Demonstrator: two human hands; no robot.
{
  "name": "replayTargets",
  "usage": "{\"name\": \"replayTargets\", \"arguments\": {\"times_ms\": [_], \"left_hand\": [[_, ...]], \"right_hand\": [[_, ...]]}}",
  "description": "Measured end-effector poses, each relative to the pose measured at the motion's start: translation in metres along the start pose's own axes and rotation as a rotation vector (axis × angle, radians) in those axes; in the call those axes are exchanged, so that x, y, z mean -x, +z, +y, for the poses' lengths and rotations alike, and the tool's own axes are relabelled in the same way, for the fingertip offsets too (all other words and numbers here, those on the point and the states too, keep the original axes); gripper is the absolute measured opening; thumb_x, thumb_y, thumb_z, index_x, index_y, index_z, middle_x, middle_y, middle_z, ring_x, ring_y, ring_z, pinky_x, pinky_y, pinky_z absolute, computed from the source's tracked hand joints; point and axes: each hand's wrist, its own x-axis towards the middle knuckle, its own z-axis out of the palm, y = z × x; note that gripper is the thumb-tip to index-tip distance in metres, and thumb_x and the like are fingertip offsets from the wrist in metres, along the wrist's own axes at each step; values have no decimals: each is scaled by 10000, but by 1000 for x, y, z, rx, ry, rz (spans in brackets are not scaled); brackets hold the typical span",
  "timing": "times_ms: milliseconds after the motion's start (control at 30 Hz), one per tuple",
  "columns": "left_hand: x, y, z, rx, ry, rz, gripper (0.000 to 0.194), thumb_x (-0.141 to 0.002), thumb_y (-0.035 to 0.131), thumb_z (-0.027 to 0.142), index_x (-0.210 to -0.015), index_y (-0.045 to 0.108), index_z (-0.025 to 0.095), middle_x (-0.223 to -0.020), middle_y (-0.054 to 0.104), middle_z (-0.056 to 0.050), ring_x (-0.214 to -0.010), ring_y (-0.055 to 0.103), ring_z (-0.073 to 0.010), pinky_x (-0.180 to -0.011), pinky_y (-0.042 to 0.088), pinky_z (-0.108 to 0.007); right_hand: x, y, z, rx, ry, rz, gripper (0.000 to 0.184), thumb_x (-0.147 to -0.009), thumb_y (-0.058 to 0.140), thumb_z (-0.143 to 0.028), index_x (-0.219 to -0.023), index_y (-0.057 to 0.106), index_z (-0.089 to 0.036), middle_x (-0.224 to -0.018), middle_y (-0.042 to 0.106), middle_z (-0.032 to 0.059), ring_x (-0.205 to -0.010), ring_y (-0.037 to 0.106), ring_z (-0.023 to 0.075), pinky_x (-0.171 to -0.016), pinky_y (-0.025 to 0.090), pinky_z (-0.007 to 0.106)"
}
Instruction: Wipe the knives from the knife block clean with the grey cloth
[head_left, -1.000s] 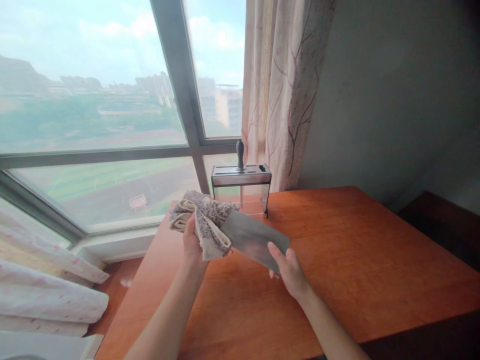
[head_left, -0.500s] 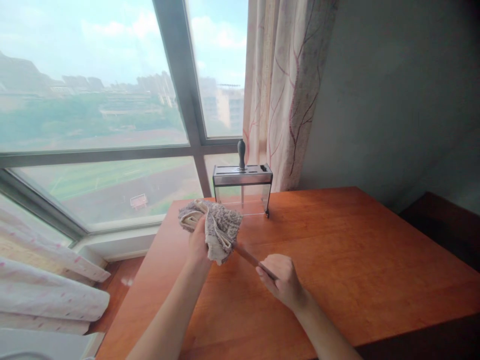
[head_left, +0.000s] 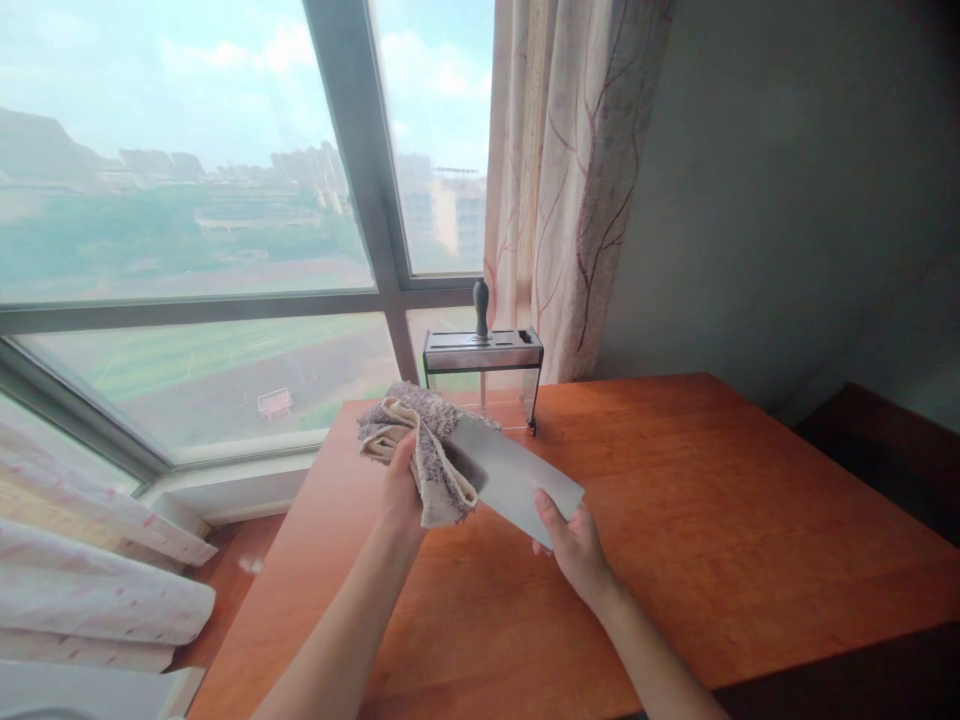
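- A flat, grey metal blade (head_left: pixel 521 475) is held in front of a clear-sided stand (head_left: pixel 484 352), on the viewer's side of it, and is seen slanting down to the right.
- The blade's left end is wrapped in a thick, folded cloth (head_left: pixel 424 435), grey and cream; whatever lies inside the folds is hidden.
- The cloth is grasped by the left grip (head_left: pixel 403 490), in front of the stand and a little to its left, with the thumb laid on top.
- The blade's free right end is pinched by the right grip (head_left: pixel 576 548), in front of the stand and to its right; the thumb is pressed on the flat face, and fingertips are partly seen beneath.
- The stand's lower left part is covered from view by the cloth; whether the two are touching cannot be told.
- The stand, topped with metal and a dark upright handle (head_left: pixel 481 308), is placed near the far left corner of the reddish-brown wooden table (head_left: pixel 720 500).
- The table's far edge is seen just beside the stand, with a curtain (head_left: pixel 581 200) behind; its left edge is sloped toward the viewer, past the left forearm.
- To the right of the stand, a broad stretch of bare wood is seen.
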Motion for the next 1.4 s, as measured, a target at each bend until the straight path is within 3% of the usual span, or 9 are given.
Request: {"name": "replayTargets", "arguments": {"times_ms": [267, 600, 733, 800, 867, 1000, 1100, 1300, 1400], "left_hand": [[6, 7, -17, -47, -95, -13, 133, -766, 601, 260, -819, 649, 148, -694, 716, -31, -693, 692, -203, -739, 563, -315], [22, 7, -38, -77, -200, -71, 274, -747, 668, 259, -999, 637, 156, -878, 731, -69, -819, 695, -239, -799, 547, -351], [35, 6, -55, -140, -244, -137, 402, -724, 704, 222, -1113, 609, 186, -966, 722, -75, -827, 696, -241, -807, 538, -358], [37, 5, -59, -167, -240, -149, 434, -713, 718, 212, -1132, 605, 193, -984, 719, -76, -827, 697, -241, -813, 534, -356], [37, 5, -58, -166, -227, -138, 421, -703, 726, 211, -1109, 615, 192, -974, 720, -74, -828, 697, -245, -813, 534, -357], [30, 6, -47, -97, -225, -89, 310, -720, 696, 238, -1021, 646, 182, -884, 730, -70, -831, 695, -263, -794, 547, -374], [23, 7, -36, -44, -185, -38, 224, -750, 652, 252, -958, 664, 170, -818, 730, -64, -818, 696, -260, -786, 555, -369], [11, 6, -22, -5, -64, 3, 148, -764, 624, 228, -876, 668, 141, -750, 724, -55, -807, 697, -242, -794, 555, -337], [9, 5, -19, 24, -9, 6, 172, -765, 624, 226, -910, 660, 140, -777, 727, -49, -818, 695, -233, -796, 552, -329]], "right_hand": [[5, -2, 13, 383, -415, -72, 373, -882, 492, -400, -578, 556, -194, -533, 548, 27, -533, 560, 160, -561, 416, 267], [-3, 1, 3, 14, 9, 33, 476, -854, 464, -577, -573, 552, -203, -416, 526, 6, -363, 496, 155, -366, 373, 267], [-6, -1, 3, -3, -49, 101, 399, -835, 533, -544, -846, 677, -172, -753, 707, 80, -766, 674, 241, -683, 532, 314], [-6, -1, 3, -21, -72, 107, 424, -831, 548, -532, -990, 669, -159, -954, 711, 113, -972, 648, 267, -855, 503, 350], [-6, 0, 3, -43, -85, 78, 442, -833, 543, -535, -1023, 660, -153, -1001, 701, 120, -1014, 634, 273, -896, 484, 363], [-2, 2, 5, -42, -87, -11, 380, -852, 521, -524, -797, 661, -175, -706, 679, 58, -687, 652, 212, -646, 515, 299], [1, 3, 6, -25, -61, -96, 427, -880, 482, -507, -610, 575, -189, -479, 544, 0, -428, 507, 136, -437, 396, 250], [1, 3, 0, 4, -79, -321, 461, -904, 441, -488, -632, 612, -157, -557, 603, 29, -483, 524, 121, -478, 393, 233], [0, 2, -1, 66, -81, -320, 508, -903, 443, -485, -568, 612, -143, -506, 586, 29, -453, 507, 110, -468, 372, 226]]}}
